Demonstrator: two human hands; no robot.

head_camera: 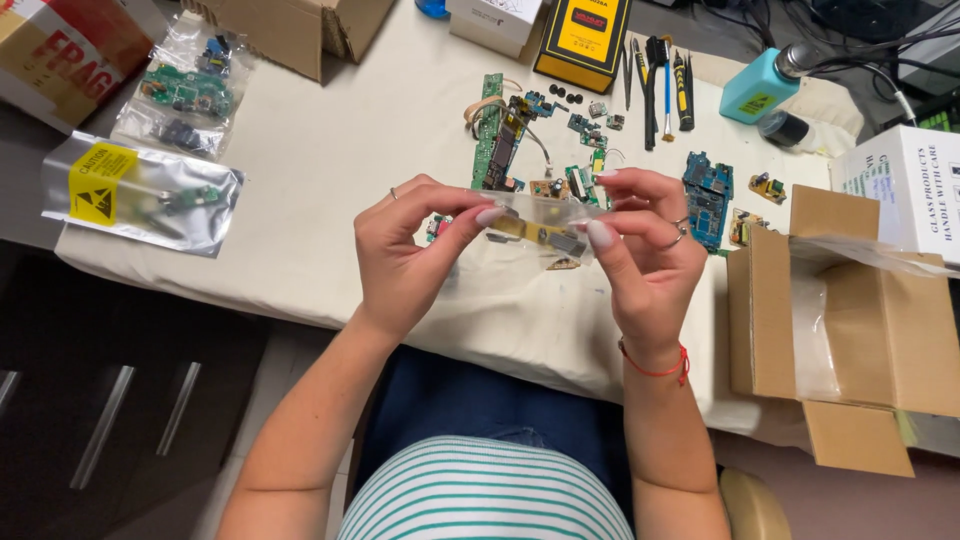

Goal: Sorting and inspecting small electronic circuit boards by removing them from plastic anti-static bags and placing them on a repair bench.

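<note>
both hands (pixel 520 250) on clear bag (pixel 540 225) above cream-covered table (pixel 330 180)

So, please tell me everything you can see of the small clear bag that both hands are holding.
The small clear bag is thin, glossy plastic, held level above the cloth-covered table. Inside lies a yellowish circuit piece with dark components. The left hand pinches its left end between thumb and fingers; the right hand pinches the right end. Nothing else touches it. Its top edge is hard to make out.
</note>
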